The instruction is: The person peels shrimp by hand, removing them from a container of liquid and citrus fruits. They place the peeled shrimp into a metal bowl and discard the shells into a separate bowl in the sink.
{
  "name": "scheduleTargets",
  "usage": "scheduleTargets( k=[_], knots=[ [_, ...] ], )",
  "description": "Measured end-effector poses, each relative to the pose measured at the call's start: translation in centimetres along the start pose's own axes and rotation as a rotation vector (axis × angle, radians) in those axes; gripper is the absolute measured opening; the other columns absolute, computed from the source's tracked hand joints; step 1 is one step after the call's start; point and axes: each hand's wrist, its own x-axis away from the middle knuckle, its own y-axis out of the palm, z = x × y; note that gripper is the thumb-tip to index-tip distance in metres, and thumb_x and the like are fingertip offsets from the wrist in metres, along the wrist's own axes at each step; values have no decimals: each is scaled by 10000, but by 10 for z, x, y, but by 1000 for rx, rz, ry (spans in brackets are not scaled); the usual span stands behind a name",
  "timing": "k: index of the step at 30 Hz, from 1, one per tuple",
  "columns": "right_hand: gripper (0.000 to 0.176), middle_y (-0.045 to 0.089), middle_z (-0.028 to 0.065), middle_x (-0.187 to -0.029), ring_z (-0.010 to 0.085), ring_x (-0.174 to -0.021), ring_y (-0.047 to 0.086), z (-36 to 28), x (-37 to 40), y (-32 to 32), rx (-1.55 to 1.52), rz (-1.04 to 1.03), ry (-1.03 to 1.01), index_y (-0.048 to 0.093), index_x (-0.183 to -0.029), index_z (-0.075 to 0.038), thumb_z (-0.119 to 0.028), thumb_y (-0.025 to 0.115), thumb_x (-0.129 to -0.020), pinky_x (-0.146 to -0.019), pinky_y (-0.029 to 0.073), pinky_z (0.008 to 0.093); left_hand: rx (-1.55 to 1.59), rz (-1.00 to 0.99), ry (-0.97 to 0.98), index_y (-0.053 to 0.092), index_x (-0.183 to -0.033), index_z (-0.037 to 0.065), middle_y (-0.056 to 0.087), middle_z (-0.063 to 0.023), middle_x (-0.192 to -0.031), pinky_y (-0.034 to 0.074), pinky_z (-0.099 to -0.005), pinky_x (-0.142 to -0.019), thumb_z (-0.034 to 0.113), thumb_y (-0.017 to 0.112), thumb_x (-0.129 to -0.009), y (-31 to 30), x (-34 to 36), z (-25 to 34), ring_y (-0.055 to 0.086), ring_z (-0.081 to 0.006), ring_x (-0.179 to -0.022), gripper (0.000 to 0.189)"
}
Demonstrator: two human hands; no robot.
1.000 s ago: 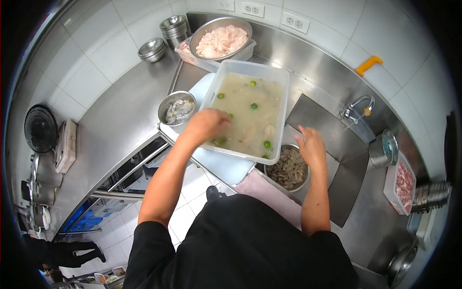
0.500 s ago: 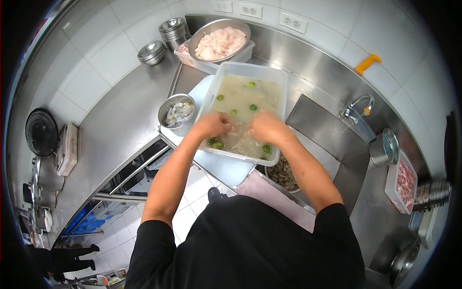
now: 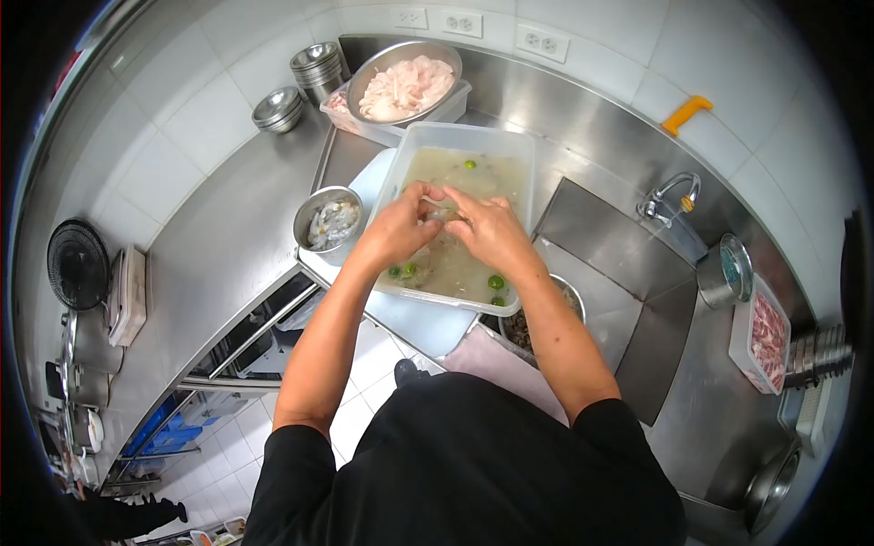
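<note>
Over a translucent plastic tub (image 3: 473, 134) of cloudy water, my left hand (image 3: 399, 226) and my right hand (image 3: 492, 235) meet, fingertips nearly touching. Between their curled fingers is a small greyish, glossy piece that looks like a shrimp, mostly hidden by the fingers. Several green limes (image 3: 496, 282) float in the water around my wrists. To the left of the tub stands a metal bowl (image 3: 305, 227) holding raw, greyish peeled shrimp (image 3: 333, 223). A round container (image 3: 579, 305) with brownish scraps sits in the sink, partly hidden by my right forearm.
Behind the tub, a metal bowl of pale meat strips (image 3: 410, 88) rests on a plastic box. Stacked metal bowls (image 3: 317, 68) stand beside it. The sink (image 3: 583, 237) and faucet (image 3: 675, 193) are at right, with a tray of red meat (image 3: 767, 338) farther right. A light-blue board (image 3: 423, 320) lies under the tub.
My hands have lifted from the water's surface and come together, the right moving left and up. The small piece is now between them. The view has shifted slightly.
</note>
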Motion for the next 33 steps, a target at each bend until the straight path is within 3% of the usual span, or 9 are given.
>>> scheduleTargets(
  k=[5,14,17,20,23,26,29,30,33],
  knots=[
    [296,698,172,-881,350,-881,660,-6,1,-9,-377,-11,154,661,-1141,-53,-198,683,-884,-803,492,410,213,-2,54,543,-1192,41,650,-39,-937,479,-273,-759,153,661,-925,-2,0,-14,592,-115,-868,313],
    [211,658,187,-897,366,-833,634,-13,10,-22,-330,-8,40,628,-1011,-4,-193,645,-919,-739,490,416,835,-250,-193,609,-1029,79,589,20,-767,432,-227,-617,298,664,-962,-6,-2,-2,527,-84,-657,236],
    [193,660,185,-897,357,-832,632,-13,15,-33,-357,-99,44,632,-1017,-21,-188,639,-921,-735,485,416,800,-272,-220,632,-1011,69,583,23,-738,418,-223,-599,282,677,-952,-8,-5,-3,513,-86,-627,226],
    [185,618,122,-799,218,-699,561,-7,21,-36,-377,-125,-1,638,-1029,-20,-171,652,-923,-664,459,344,685,-252,-219,634,-1023,59,569,24,-741,417,-239,-626,270,688,-947,-7,-7,-3,519,-88,-644,230],
    [175,619,106,-811,188,-730,577,-8,32,-49,-322,-162,80,650,-1032,-37,-179,642,-931,-690,469,328,544,-206,-181,641,-1017,50,570,29,-745,416,-233,-634,256,691,-943,1,-11,-13,522,-85,-650,225],
    [177,665,137,-869,247,-772,632,-7,48,-62,-393,-102,158,649,-1032,-35,-188,624,-946,-735,495,345,458,-153,-154,655,-1068,42,613,17,-793,444,-234,-676,232,680,-947,6,-10,-17,554,-89,-685,227],
    [177,677,96,-876,165,-781,625,16,63,-69,-477,103,213,657,-1031,-34,-190,622,-956,-743,494,303,362,-54,-95,663,-1120,22,656,0,-869,487,-263,-726,235,665,-956,9,-14,-35,602,-105,-753,269],
    [182,679,86,-878,151,-783,623,27,70,-71,-494,168,263,659,-1030,-32,-195,626,-955,-742,494,293,170,-8,-99,672,-1161,44,718,-74,-911,526,-339,-764,215,670,-927,10,-18,-48,680,-201,-803,290],
    [209,688,73,-902,142,-805,630,67,98,-71,-435,259,462,665,-1045,-31,-213,644,-944,-755,497,292,-560,75,39,687,-1125,81,728,-153,-931,532,-408,-791,197,660,-885,13,-10,-63,696,-316,-863,268]
  ],
)
